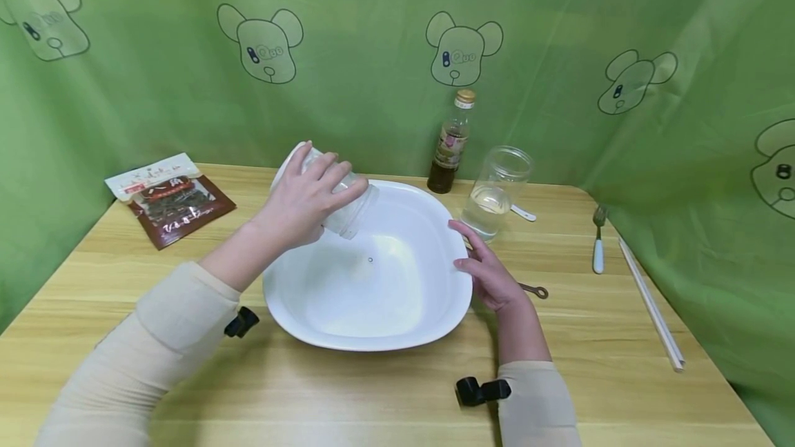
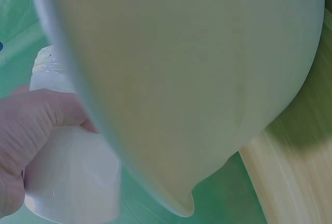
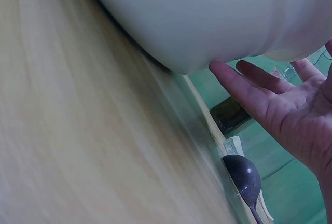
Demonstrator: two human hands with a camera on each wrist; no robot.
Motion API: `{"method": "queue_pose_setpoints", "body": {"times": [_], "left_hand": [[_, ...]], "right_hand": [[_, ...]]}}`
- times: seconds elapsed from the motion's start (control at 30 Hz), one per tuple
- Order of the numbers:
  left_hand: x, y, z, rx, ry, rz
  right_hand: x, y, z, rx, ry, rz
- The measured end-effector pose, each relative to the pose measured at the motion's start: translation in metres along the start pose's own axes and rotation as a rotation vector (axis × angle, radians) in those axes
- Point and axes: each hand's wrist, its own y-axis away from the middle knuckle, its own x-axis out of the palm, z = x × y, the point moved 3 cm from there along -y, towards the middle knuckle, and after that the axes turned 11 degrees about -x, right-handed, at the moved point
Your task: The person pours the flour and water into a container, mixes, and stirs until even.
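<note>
My left hand [image 1: 310, 195] grips a clear jar [image 1: 341, 221] that looks whitish inside, tilted with its threaded mouth down over the white basin [image 1: 366, 343]. In the left wrist view the jar [image 2: 72, 175] shows beyond the basin's outer wall [image 2: 171, 79], fingers wrapped about it. At the basin's right side my right hand [image 1: 491, 274] holds the rim, thumb and a fingertip over the edge. The right wrist view shows other fingers [image 3: 244, 89] extended against the basin's outer wall [image 3: 207, 22]. Apart from a small dark mark, the visible basin floor looks plain white.
Behind the basin stand a sauce bottle [image 1: 448, 147] and a jar of clear liquid [image 1: 487, 205], near a white spoon [image 1: 524, 213]. A dark ladle [image 3: 243, 177] lies right of the basin. Farther right are a fork [image 1: 598, 247] and chopsticks [image 1: 652, 309]; a food packet [image 1: 170, 202] lies left.
</note>
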Motion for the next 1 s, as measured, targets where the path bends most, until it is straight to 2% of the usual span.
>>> {"method": "queue_pose_setpoints", "body": {"times": [0.27,0.6,0.83,1.0], "left_hand": [[-0.001,0.000,-0.001,0.007,-0.019,0.012],[-0.003,0.000,0.001,-0.015,-0.001,0.017],[0.002,-0.001,0.006,-0.071,0.073,-0.007],[0.005,-0.001,0.011,-0.129,0.175,-0.032]], "right_hand": [[0.000,0.000,0.000,0.003,0.002,-0.010],[0.000,0.000,-0.001,0.004,0.000,-0.011],[-0.001,0.000,-0.001,0.005,-0.002,-0.015],[-0.001,0.000,-0.001,0.004,0.001,-0.015]]}}
